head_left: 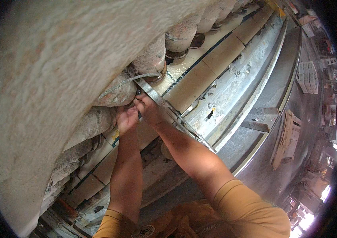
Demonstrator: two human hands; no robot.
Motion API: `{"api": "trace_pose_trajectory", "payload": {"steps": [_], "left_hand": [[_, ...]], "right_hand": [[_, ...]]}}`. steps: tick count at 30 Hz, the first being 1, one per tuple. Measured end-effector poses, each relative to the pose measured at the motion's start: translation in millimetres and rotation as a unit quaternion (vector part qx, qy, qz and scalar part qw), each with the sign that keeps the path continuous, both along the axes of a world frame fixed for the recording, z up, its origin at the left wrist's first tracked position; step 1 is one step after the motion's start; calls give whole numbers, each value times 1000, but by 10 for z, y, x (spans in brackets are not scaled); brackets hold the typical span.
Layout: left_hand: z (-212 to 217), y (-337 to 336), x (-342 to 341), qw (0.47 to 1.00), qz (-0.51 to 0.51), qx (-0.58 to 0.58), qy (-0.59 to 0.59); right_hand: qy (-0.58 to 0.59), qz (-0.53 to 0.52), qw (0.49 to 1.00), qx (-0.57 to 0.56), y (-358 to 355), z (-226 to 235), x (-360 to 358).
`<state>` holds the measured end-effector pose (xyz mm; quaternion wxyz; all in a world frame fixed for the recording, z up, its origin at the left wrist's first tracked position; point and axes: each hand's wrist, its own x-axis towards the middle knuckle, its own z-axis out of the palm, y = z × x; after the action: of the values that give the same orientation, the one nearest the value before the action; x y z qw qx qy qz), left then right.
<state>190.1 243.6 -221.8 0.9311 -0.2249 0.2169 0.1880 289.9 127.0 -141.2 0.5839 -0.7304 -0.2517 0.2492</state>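
Both my arms reach up to the underside of a row of rough, dusty rounded bulbs (117, 92). My left hand (126, 119) is palm up just below one bulb, its fingers curled and partly hidden against it. My right hand (145, 106) is close beside it, the fingers pinched together at a small dark part. What either hand holds is too small and too hidden to name. A flat metal bar (152, 93) slants down past my right wrist. A pale, rope-like strand (130, 81) runs across the bulb above the hands.
A huge pale, rough curved surface (57, 79) fills the left. Brown tile-like strips (192, 85) run beneath the bulbs, beside a worn metal channel (236, 87). Beyond lie a curved rail (277, 115), a wooden pallet (286, 139) and a white slatted stack (308, 77).
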Motion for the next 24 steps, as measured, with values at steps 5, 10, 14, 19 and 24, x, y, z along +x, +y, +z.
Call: {"api": "trace_pose_trajectory", "payload": {"steps": [5,10,14,19,24], "left_hand": [[36,-47,30,999,-4,33,11],[-120,4,-67,1000,16,19,-2],[343,-122,118,996,-20,49,-71],[78,-100,99,993,42,99,57],[100,-54,6,997,-21,-44,-65]], "right_hand": [[-57,13,998,5,-19,-169,40],[63,0,997,-38,19,-82,-18],[1,-28,999,-17,-61,48,-30],[-120,11,992,45,-79,-200,-9],[75,23,996,39,2,-83,15]]}}
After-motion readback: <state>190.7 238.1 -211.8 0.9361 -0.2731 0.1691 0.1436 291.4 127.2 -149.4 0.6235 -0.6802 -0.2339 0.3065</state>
